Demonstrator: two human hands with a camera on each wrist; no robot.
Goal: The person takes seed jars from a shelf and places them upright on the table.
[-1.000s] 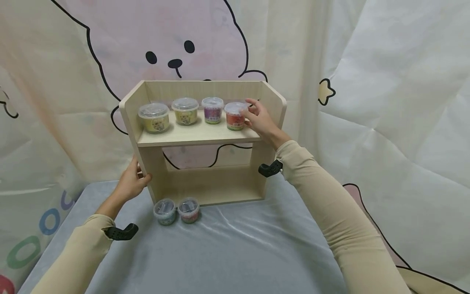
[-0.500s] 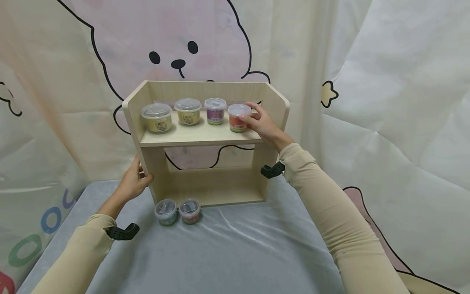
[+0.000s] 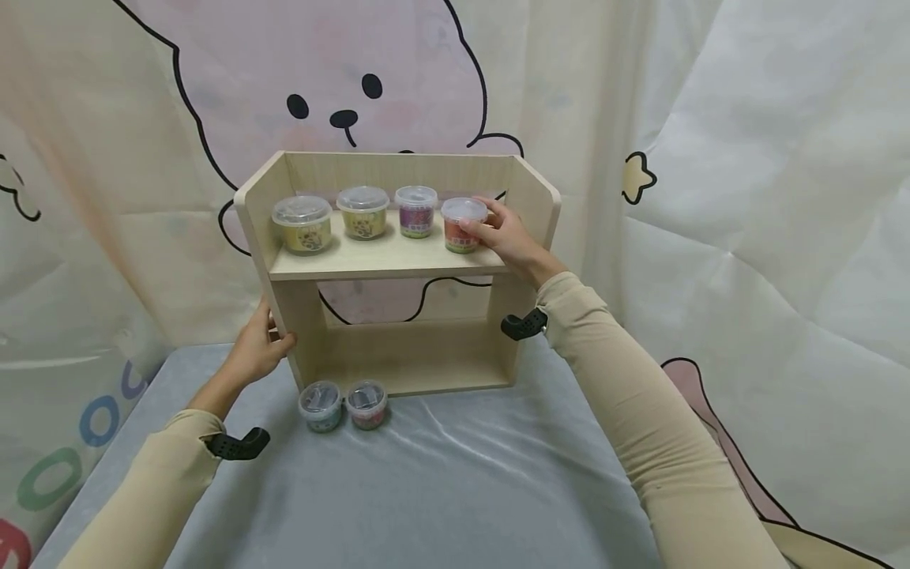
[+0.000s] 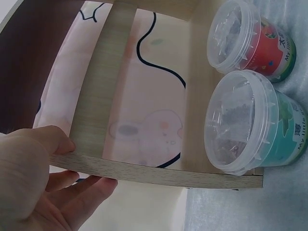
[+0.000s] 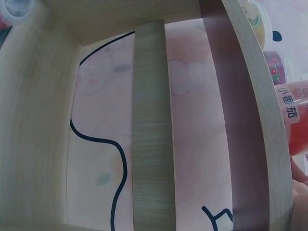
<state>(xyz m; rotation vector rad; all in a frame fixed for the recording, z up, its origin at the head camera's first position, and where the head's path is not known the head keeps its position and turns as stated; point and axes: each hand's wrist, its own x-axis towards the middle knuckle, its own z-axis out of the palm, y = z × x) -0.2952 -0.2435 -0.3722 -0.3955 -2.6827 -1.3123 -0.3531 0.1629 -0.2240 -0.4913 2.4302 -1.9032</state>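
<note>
on the upper shelf, my right hand has closed its pinch round the red tub, seemingly steadying it; my left hand grips the side panel.

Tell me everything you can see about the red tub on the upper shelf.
The red tub is round, apparently plastic, with a translucent lid on, red sides, a green band at the base and dark printed characters. It looks upright on the upper shelf, rightmost in the row, apart from the purple tub and nearer the front edge. The right hand grips it from the right side; whether its base fully touches down, I cannot tell.
</note>
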